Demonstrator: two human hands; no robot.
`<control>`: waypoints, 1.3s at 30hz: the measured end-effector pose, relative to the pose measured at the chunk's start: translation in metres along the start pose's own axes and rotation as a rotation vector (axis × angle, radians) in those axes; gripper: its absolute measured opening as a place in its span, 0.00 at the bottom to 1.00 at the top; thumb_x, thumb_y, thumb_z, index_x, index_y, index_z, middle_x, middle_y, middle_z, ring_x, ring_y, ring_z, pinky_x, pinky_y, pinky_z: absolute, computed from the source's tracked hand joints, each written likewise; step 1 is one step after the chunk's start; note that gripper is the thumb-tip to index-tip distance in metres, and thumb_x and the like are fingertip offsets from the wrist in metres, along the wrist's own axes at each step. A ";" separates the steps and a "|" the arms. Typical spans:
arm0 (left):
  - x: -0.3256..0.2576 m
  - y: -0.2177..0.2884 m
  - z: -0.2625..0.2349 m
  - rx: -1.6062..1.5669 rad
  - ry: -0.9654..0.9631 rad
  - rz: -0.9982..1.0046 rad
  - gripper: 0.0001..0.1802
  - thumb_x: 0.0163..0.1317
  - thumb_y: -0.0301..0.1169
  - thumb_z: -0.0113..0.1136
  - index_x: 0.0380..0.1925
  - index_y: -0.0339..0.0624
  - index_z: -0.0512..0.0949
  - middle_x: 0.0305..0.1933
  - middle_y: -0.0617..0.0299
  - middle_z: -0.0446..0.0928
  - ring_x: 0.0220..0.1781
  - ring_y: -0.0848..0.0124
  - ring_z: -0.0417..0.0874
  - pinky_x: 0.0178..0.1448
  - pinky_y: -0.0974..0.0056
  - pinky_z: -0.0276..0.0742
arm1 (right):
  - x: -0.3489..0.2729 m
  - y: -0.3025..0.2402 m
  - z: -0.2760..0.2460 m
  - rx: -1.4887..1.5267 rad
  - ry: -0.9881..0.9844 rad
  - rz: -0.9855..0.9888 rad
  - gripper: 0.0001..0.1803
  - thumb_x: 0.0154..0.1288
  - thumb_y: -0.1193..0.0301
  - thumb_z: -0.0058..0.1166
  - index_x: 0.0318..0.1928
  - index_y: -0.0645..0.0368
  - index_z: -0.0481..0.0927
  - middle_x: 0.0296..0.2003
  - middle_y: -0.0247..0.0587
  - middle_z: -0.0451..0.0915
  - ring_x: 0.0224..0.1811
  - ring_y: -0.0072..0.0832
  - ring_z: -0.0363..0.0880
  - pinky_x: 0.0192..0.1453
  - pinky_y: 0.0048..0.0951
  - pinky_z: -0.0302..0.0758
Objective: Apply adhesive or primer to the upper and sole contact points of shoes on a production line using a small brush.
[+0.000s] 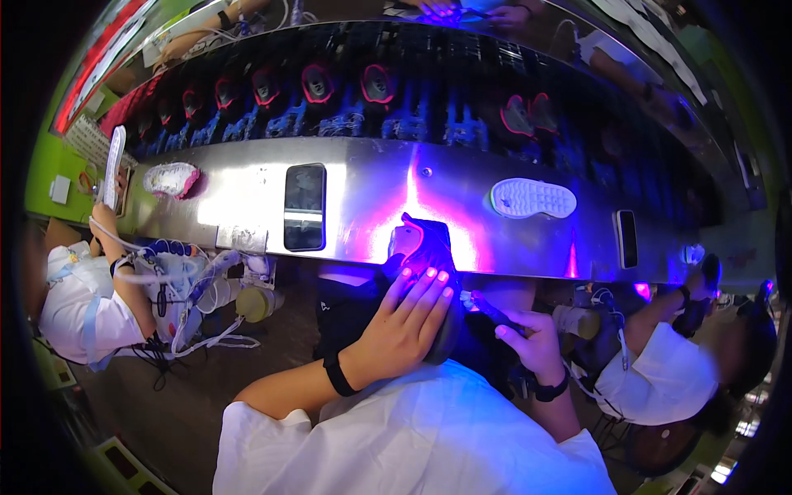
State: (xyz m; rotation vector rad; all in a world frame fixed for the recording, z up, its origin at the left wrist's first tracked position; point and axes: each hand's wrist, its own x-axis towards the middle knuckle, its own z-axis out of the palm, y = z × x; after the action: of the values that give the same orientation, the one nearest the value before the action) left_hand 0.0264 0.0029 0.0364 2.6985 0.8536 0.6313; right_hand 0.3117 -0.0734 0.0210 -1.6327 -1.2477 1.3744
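Note:
My left hand [406,318] lies over a dark shoe upper [436,233] with red-pink trim, fingers stretched across it and holding it against the front edge of the metal bench. The thumb side and the shoe's underside are hidden. To its right, my right hand [535,345] is closed around a slim dark-handled, brush-like tool [497,315]. Its pale, bluish tip points at the shoe's right side; whether it touches cannot be made out. Purple-blue light falls on both hands and the shoe.
On the metal bench [239,194] lie a white shoe sole [533,199], a black phone [305,206], a smaller phone-like device [627,239] and a white-and-pink shoe part [171,180]. Behind runs a rack with several dark uppers [317,83]. Co-workers sit left [91,297] and right [660,375].

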 end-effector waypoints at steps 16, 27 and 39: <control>0.074 0.059 0.005 0.070 0.073 -0.145 0.39 0.57 0.34 0.68 0.66 0.23 0.68 0.68 0.35 0.73 0.72 0.44 0.74 0.77 0.37 0.61 | -0.054 0.012 -0.022 0.240 0.083 -0.048 0.16 0.69 0.70 0.66 0.53 0.66 0.86 0.32 0.33 0.85 0.35 0.20 0.81 0.44 0.25 0.77; 0.145 0.035 0.018 0.099 0.095 -0.222 0.56 0.39 0.52 0.83 0.64 0.25 0.71 0.59 0.39 0.81 0.65 0.50 0.81 0.75 0.40 0.63 | -0.026 -0.016 -0.044 -0.006 0.403 -0.186 0.14 0.65 0.74 0.68 0.50 0.66 0.86 0.29 0.35 0.82 0.30 0.20 0.75 0.35 0.25 0.71; 0.159 -0.039 -0.012 -0.119 0.024 -0.318 0.53 0.44 0.54 0.80 0.65 0.29 0.72 0.59 0.42 0.81 0.61 0.50 0.83 0.75 0.41 0.64 | 0.047 -0.080 -0.053 -0.435 0.389 -0.379 0.19 0.59 0.77 0.70 0.52 0.64 0.87 0.33 0.42 0.83 0.32 0.29 0.82 0.39 0.26 0.76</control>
State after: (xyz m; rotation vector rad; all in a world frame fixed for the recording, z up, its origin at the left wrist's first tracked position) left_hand 0.1190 0.1297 0.0853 2.3831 1.1795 0.6198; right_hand 0.3431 0.0018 0.0906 -1.7186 -1.5779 0.5460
